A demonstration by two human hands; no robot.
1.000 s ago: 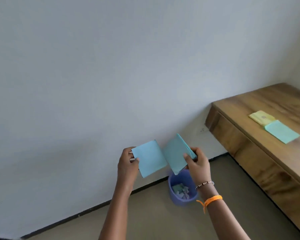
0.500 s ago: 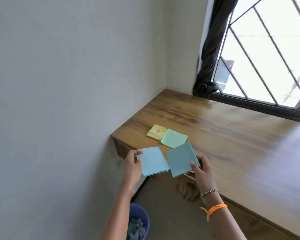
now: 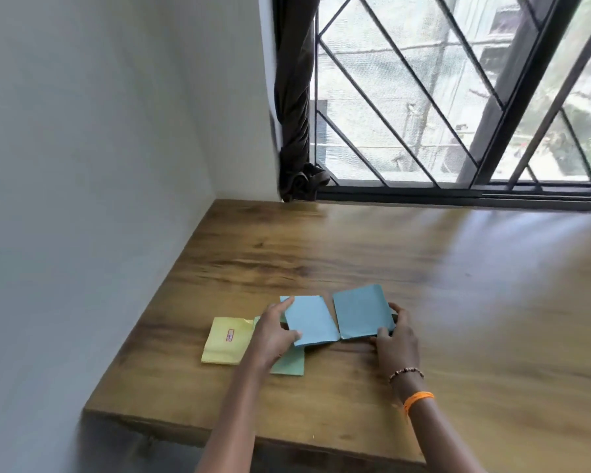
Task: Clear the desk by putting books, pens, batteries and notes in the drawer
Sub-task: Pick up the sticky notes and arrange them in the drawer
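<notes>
Above the wooden desk (image 3: 355, 254) I hold two blue notes side by side. My left hand (image 3: 273, 332) grips the lighter blue note (image 3: 311, 320) by its left edge. My right hand (image 3: 394, 336) grips the darker blue note (image 3: 360, 312) at its lower right corner. A yellow note (image 3: 226, 341) with a small red mark lies flat on the desk to the left. A green note (image 3: 290, 363) lies beside it, mostly hidden under my left hand and the lighter blue note. No drawer is in view.
A grey wall (image 3: 99, 165) borders the desk on the left. A barred window (image 3: 458, 97) runs along the back, with a dark bunched curtain (image 3: 294, 114) in the corner. The desk's front edge (image 3: 253, 438) is near me.
The view swung from the floor bin and wall up to the desk. Both hands carried the two blue notes over the desk, above the green and yellow notes.
</notes>
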